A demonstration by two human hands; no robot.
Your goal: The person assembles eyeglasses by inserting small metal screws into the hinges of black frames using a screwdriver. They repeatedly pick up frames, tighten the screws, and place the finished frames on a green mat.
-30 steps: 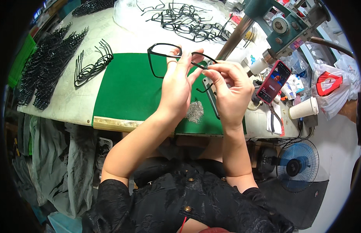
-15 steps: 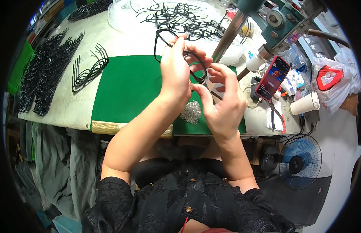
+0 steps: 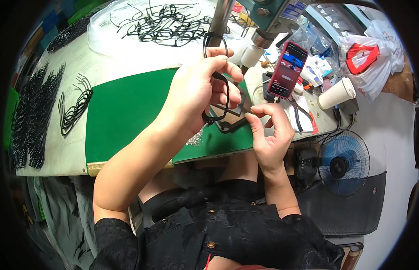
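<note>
My left hand (image 3: 198,85) grips a black eyeglass frame (image 3: 228,95) above the green mat (image 3: 124,108), its fingers wrapped round the middle. One rim sticks up past the fingers and the other hangs below them. To the right of the frame, apart from it, is my right hand (image 3: 275,137). Its thumb and forefinger are brought together; anything between them is too small to make out. Partly behind my left wrist lies a pile of small silvery metal pieces (image 3: 194,138) on the mat.
Black eyeglass frames (image 3: 169,29) lie heaped on plastic at the back. Black eyewear parts (image 3: 74,105) and larger dark heaps (image 3: 31,117) sit left. A green press (image 3: 268,15), phone (image 3: 288,69), pliers (image 3: 302,114) and paper cup (image 3: 336,93) stand right; a fan (image 3: 342,164) is below.
The view has shifted to the right. My right hand has drawn away from the eyeglass frame, toward the lower right. The left hand still holds the frame, now turned more upright.
</note>
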